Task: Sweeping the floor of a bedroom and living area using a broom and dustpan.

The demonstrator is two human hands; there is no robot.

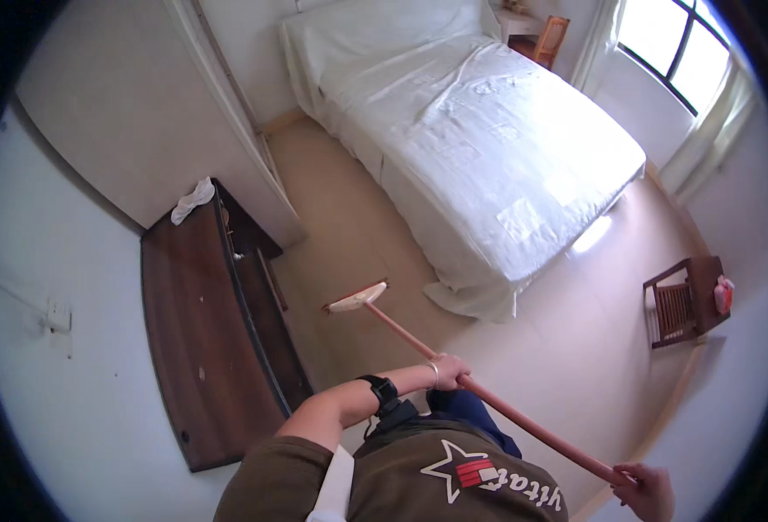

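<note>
A long-handled floor broom (359, 297) rests its cream head on the tiled floor, its dark reddish bristles along the far edge. Its reddish-pink handle (527, 417) slants across in front of my body towards the lower right. My left hand (450, 372) grips the handle partway along, a pale bangle at the wrist. Near the handle's top end, my right hand (646, 491) is closed around it. To the left of the broom head stands a dark wooden desk (207, 339), apart from it.
A bed (462, 150) under a whitish sheet stands ahead. A crumpled white cloth (193, 201) lies on the desk's far end. At the right wall is a dark wooden chair (690, 303) with a pink packet (723, 295). Another chair (551, 40) stands beyond the bed, near curtains.
</note>
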